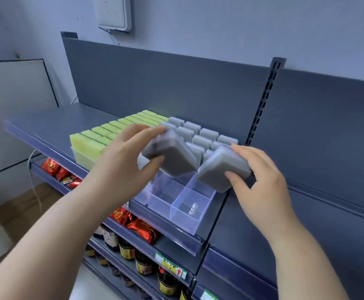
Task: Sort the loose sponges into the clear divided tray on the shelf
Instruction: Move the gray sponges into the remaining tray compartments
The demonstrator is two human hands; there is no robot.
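Both forearms are seen nearest the camera, reaching up from 6 o'clock toward the shelf (47, 128). One grey sponge is held in each hand: the left hand (122, 152) has its fingers (153, 132) closed over the top edge of the left sponge (172, 158) with the thumb beneath, and the right hand (261, 176) has its fingers closed around the right sponge (223, 167), thumb on the front face. Both sponges are tilted and held above the tray (176, 202), just in front of the grey sponges (207, 137) already stood on edge in rows toward 12 o'clock. Yellow-green sponges (112, 131) fill the lanes toward 10 o'clock. Two front compartments of the tray, toward 6 o'clock, are seen empty, split by a clear divider. The step in hand is judged to be the placing of these two sponges into the grey lanes. For the next move, each sponge would need to be turned upright and lowered on its own side of the divider, against the last sponge standing, without the row being tipped. Jars and red packets are shelved below.
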